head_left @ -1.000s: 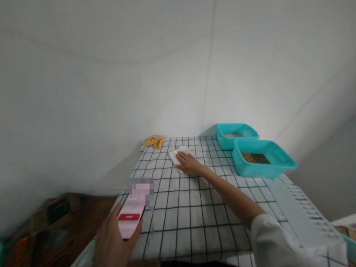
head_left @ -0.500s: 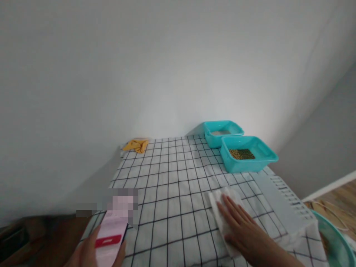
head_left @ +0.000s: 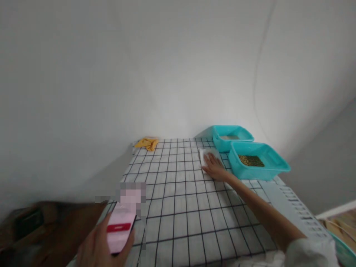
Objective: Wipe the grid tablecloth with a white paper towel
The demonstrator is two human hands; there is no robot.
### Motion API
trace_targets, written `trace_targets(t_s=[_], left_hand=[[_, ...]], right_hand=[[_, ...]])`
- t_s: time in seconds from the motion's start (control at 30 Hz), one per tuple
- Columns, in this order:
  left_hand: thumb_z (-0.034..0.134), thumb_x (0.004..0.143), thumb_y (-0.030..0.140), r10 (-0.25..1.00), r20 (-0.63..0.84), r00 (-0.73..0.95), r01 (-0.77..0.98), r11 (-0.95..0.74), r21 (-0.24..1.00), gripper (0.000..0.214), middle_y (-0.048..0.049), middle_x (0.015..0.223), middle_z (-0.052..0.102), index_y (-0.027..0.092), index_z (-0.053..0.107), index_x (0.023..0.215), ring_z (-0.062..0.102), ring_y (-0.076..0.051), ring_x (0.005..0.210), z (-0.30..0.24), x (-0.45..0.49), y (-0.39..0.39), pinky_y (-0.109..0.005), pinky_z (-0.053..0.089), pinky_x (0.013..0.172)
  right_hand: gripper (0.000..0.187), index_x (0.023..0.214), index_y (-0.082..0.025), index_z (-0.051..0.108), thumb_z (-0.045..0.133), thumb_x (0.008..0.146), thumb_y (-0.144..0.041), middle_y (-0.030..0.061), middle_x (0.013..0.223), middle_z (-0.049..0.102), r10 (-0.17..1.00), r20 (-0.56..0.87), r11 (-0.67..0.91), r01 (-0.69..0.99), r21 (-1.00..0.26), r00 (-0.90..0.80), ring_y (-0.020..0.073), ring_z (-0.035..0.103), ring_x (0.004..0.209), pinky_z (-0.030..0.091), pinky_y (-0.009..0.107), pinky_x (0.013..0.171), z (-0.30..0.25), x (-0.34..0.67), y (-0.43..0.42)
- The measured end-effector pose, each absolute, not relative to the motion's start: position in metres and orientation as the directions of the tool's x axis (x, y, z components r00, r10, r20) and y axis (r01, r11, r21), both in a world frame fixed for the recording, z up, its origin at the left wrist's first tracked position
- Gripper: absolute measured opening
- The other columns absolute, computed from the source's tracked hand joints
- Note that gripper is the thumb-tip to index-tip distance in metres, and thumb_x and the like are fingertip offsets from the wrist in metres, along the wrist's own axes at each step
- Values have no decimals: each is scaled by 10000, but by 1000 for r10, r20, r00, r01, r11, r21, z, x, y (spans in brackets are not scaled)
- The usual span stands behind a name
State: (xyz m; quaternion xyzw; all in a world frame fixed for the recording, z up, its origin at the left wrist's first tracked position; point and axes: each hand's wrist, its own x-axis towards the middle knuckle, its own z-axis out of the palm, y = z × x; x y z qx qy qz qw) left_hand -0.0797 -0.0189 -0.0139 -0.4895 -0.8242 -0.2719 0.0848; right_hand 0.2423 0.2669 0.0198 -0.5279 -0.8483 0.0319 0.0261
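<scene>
Right hand flat atop white cloth

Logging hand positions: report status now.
Right hand flat on white wipe, beside teal bins. Left hand holds phone. Yellow cloth at far edge.

I seem to be in a plain room at home, judging by the bare white wall, my desk's checked cloth, turquoise tubs of beans and wooden floor.
</scene>
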Motion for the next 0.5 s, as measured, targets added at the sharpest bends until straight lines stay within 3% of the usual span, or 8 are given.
trace_targets(t_s=[0.23,0.3,0.37,0.43,0.5], left_hand=[[448,840,633,831,426,-359,924,251,289,824,-196,1318,515,128,316,1478,495,-374,1242,-11,-79,-11,-561,410,1056],[434,855,632,856,404,-323,932,213,293,830,-196,1424,461,146,259,1505,407,-381,1353,5,-72,-8,-596,350,1105],[391,894,612,840,424,-338,921,201,335,741,-177,1484,420,174,319,1486,349,-369,1407,35,-63,-7,-598,310,1142],[396,896,632,831,471,-297,916,109,387,670,-132,1433,489,219,419,1423,436,-336,1353,73,-54,-11,-554,364,1129],[444,900,623,834,469,-290,905,80,418,632,-58,1449,491,299,393,1440,511,-270,1295,108,-46,-21,-472,435,1095]], right_hand=[[644,1556,-100,267,278,1019,-456,221,1615,254,921,56,388,919,-74,-385,343,200,1500,256,546,1156,14,219,304],[649,1555,-100,263,275,1017,-463,218,1620,242,915,65,403,912,-72,-399,336,190,1503,235,532,1167,11,223,300],[652,1551,-98,266,278,1014,-466,217,1621,240,908,72,418,906,-72,-413,332,184,1505,231,520,1169,9,228,298],[650,1548,-95,268,280,1011,-460,223,1617,245,903,81,427,902,-71,-421,335,189,1503,239,524,1163,9,230,298],[652,1543,-85,273,286,1007,-454,236,1612,251,899,90,435,898,-67,-429,342,198,1499,250,531,1154,8,231,300]])
